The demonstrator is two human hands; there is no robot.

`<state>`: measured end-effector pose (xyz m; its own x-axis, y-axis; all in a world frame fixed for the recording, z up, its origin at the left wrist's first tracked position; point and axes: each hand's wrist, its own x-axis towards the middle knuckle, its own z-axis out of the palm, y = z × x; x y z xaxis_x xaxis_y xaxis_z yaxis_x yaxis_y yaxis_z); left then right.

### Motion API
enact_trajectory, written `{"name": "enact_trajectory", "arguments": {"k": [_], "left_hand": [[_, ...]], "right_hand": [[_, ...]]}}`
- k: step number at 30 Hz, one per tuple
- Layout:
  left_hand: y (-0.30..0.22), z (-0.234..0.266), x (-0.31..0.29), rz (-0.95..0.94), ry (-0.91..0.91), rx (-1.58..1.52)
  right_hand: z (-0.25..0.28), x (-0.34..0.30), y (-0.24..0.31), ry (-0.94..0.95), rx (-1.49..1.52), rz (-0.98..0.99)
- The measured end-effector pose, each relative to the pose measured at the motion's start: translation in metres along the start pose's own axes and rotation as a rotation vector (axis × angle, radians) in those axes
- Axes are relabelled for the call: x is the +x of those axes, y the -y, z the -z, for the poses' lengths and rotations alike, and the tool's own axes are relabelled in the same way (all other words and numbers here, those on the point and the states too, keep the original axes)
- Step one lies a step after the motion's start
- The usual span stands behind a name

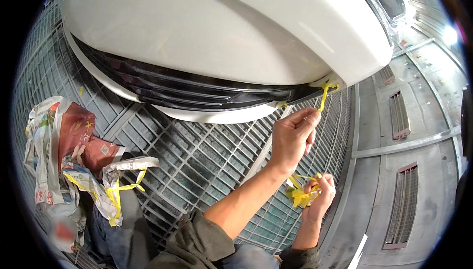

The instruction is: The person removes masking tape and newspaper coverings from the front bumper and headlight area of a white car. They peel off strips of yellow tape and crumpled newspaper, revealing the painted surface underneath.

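Observation:
A strip of yellow masking tape [323, 97] runs down from the lower corner of a white car bumper [236, 52]. My left hand [294, 138] pinches the strip's lower end, while its upper end still sticks to the bumper beside the dark grille [182, 87]. Lower and to the right, my right hand [322, 195] is closed round a crumpled wad of yellow tape [302, 196], with loose ends poking out. A small yellow scrap shows on the bumper's lower lip, left of the strip.
Crumpled masking newspaper [49, 156] with red patches and yellow tape lies at the left, partly over my leg [129, 229]. Below is a metal floor grating [212, 151]. A metal wall [369, 185] with vents [401, 205] rises at the right.

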<state>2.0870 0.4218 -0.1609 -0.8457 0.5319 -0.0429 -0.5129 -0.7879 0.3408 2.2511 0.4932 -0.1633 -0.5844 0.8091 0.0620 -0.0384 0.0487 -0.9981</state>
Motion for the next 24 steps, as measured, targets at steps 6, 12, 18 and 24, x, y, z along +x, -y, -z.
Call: {"name": "enact_trajectory", "arguments": {"k": [6, 12, 18, 24], "left_hand": [[-0.009, 0.001, -0.011, -0.068, 0.025, 0.056], [-0.020, -0.006, -0.020, -0.123, 0.061, 0.127], [-0.017, -0.007, -0.027, -0.166, 0.102, 0.258], [-0.020, -0.011, -0.033, -0.263, 0.118, 0.479]], "right_hand": [[-0.034, 0.031, 0.018, 0.185, 0.012, -0.011], [-0.066, 0.052, 0.040, 0.239, -0.014, 0.030], [-0.109, 0.072, 0.069, 0.285, -0.189, 0.130], [-0.110, 0.069, 0.080, 0.323, -0.415, 0.316]]}}
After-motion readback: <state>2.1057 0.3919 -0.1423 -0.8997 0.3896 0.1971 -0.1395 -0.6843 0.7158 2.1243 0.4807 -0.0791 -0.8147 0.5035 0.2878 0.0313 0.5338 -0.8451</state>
